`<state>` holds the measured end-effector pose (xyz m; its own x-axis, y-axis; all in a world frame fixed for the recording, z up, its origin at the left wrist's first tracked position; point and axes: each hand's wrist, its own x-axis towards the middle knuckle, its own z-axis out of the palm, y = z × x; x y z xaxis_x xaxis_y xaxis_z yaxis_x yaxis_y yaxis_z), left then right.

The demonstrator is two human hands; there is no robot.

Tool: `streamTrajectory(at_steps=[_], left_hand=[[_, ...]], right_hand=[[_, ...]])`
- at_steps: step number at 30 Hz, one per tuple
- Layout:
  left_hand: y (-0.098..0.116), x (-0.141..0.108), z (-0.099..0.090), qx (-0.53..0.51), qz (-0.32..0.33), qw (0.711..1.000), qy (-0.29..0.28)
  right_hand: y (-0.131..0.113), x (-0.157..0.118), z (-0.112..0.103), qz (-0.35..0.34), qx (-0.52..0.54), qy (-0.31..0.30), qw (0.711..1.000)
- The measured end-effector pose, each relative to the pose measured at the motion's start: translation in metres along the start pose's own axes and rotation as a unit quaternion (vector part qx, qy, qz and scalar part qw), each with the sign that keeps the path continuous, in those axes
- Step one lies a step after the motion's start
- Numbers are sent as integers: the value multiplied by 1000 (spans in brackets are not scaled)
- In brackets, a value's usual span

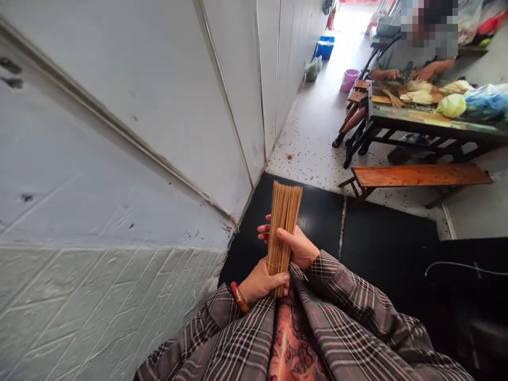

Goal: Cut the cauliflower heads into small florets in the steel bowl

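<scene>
Head view: a bundle of thin brown wooden sticks (286,209), held before a grey-brown plaid jacket (238,344).
The left hand (257,280) is closed round the bundle's lower end; the right hand (302,248) grips higher, thumb across the front. The sticks look already gathered; what remains does not show. By the near edge of a dark-legged wooden table (400,113) sit a pale yellow rounded bag (452,106), contents hidden, and a translucent bag showing blue (486,102). Past the table's left end stands a pink plastic bucket (350,81), then a translucent green-filled bag (313,70) and a blue box (325,48).
</scene>
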<state>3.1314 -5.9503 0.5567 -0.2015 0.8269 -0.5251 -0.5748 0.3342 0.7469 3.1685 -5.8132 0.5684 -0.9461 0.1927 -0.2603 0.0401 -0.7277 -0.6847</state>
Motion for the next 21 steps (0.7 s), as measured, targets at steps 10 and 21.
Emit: streamTrajectory(at_steps=[10,21], left_hand=[[106,148,-29,-109,67,991,-43],[308,382,-103,-301,62,949,-71]], right_hand=[[-133,139,-42,-57,50,73,994],[-286,338,-80,-262,-205,217,918]])
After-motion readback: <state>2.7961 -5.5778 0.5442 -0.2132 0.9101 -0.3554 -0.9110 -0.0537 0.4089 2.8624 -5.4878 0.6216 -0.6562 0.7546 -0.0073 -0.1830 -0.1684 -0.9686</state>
